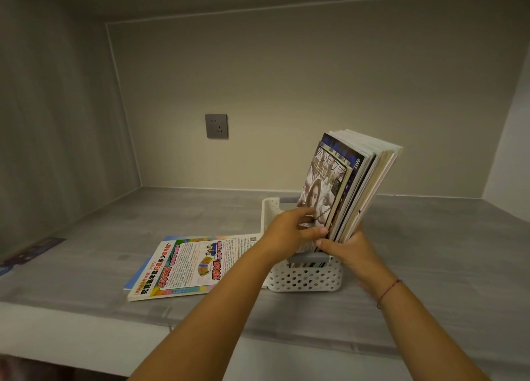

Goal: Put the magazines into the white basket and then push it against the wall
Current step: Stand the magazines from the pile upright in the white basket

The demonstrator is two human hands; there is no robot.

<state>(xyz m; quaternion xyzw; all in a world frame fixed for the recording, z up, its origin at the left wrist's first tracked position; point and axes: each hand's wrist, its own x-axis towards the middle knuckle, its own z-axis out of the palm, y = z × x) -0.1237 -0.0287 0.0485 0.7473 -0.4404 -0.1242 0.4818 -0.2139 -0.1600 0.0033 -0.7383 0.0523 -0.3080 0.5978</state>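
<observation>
— Grey laminate everywhere: the shelf (430, 266) runs back to the wall (286, 93), and the white basket (305, 278) sits on it well short of that wall. How would you expect the basket to behave?

— Perforated plastic, so light by itself, I'd guess, but top-heavy now. The upright magazines (348, 185) stand in the basket and rise far above its rim, tilted towards its right side. Pushed low on the near wall it should slide on that smooth shelf; pushed high, I think it tips.

— And the magazines themselves?

— Glossy covers, thin spines: floppy singly, fairly stiff as a bundle, and slippery against each other. Best taken by the lower edges, near the basket's rim, where both hands are.

— What are the hands doing?

— The left hand (289, 231) curls around the front covers just above the basket, thumb and fingers pinching them. The right hand (348, 248) clasps the bundle's lower near edge from the basket's right side, with a red cord bracelet (388, 291) on that wrist.

— Anything left outside?

— Yes. Flat magazines (183, 266) lie stacked just left of the basket, the colourful one on top, a blue one peeking beneath. Lying flat they want a fingertip under one edge to lift.

— Smaller things?

— A grey socket (216, 126) on the wall, up and left of the basket.
</observation>
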